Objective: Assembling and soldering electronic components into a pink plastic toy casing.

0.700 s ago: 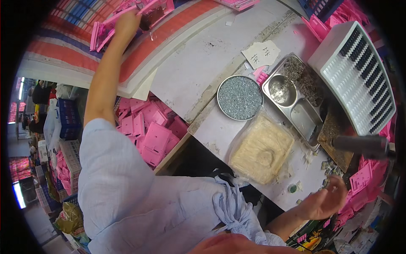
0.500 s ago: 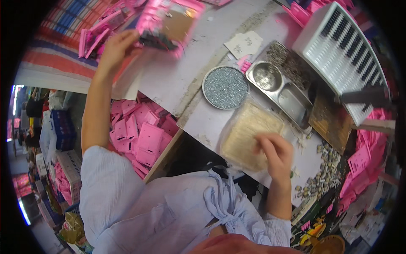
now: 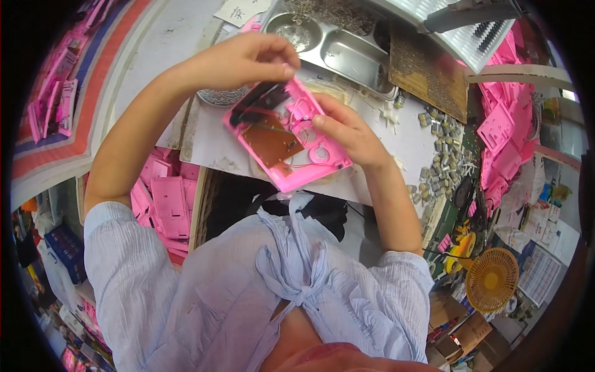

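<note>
A pink plastic housing [image 3: 290, 181] is tilted between my hands above the work table. Its open side shows a brown circuit board [image 3: 268, 141], thin wires, a black part [image 3: 260, 102] and round pink fittings. At its upper corner, my left hand [image 3: 257, 59] has its fingers curled against the edge. My right hand [image 3: 350, 130] grips the right side, thumb over the rim. Partly covered behind it are a plastic-wrapped tan pad [image 3: 338, 93] and a round pan of small grey metal pieces [image 3: 223, 96].
A steel compartment tray [image 3: 354, 59] with small metal parts stands at the back. Right of it are a brown board [image 3: 427, 77], a white slotted rack [image 3: 468, 37] and scattered small metal cylinders [image 3: 443, 152]. Pink parts [image 3: 167, 201] lie below left, with others [image 3: 505, 130] far right.
My left hand has brought the pink housing from the far left to in front of me. My right hand has left the tan pad and taken hold of the housing's side.
</note>
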Tool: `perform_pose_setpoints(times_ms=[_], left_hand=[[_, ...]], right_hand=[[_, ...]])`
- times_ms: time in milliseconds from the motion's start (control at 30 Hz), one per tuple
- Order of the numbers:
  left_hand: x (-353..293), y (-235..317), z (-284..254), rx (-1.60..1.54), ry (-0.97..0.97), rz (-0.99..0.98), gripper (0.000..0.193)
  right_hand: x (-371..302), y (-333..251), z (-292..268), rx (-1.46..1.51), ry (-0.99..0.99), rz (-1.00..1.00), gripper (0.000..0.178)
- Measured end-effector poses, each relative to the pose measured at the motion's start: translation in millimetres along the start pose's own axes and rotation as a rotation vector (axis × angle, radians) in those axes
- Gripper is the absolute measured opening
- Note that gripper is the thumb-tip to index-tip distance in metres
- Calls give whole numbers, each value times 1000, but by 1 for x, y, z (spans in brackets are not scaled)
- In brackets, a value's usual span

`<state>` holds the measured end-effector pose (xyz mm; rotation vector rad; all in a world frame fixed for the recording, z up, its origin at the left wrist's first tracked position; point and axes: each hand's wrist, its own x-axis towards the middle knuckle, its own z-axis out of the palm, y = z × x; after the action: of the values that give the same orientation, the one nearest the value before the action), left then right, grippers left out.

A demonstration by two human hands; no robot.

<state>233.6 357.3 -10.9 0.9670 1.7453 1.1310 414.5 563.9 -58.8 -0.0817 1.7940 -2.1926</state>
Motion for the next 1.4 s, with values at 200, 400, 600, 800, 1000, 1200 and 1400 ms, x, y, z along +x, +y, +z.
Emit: perform_pose_setpoints(times_ms=[200, 400, 600, 800, 1000, 1200, 1400], left_hand=[[-13, 13, 73, 596, 537, 625, 28], [-63, -28, 140, 569, 196, 497, 31], [-63, -58, 143, 598, 212, 539, 20], [-62, -55, 152, 576, 295, 526, 17], [-62, -53, 153, 523, 289, 489, 17], [-52, -35, 167, 514, 453, 402, 22], [-63, -52, 159, 618, 219, 695, 16]], right_hand=[[-46, 24, 19, -404, 589, -89, 52], [-44, 42, 26, -1333, 786, -318, 50], [-41, 45, 9, -1203, 663, -289, 25], [-20, 26, 24, -1209, 641, -343, 12], [-21, 24, 22, -1086, 686, -311, 10], [-74, 31, 41, -870, 441, -527, 16], [-65, 11, 37, -976, 226, -378, 35]])
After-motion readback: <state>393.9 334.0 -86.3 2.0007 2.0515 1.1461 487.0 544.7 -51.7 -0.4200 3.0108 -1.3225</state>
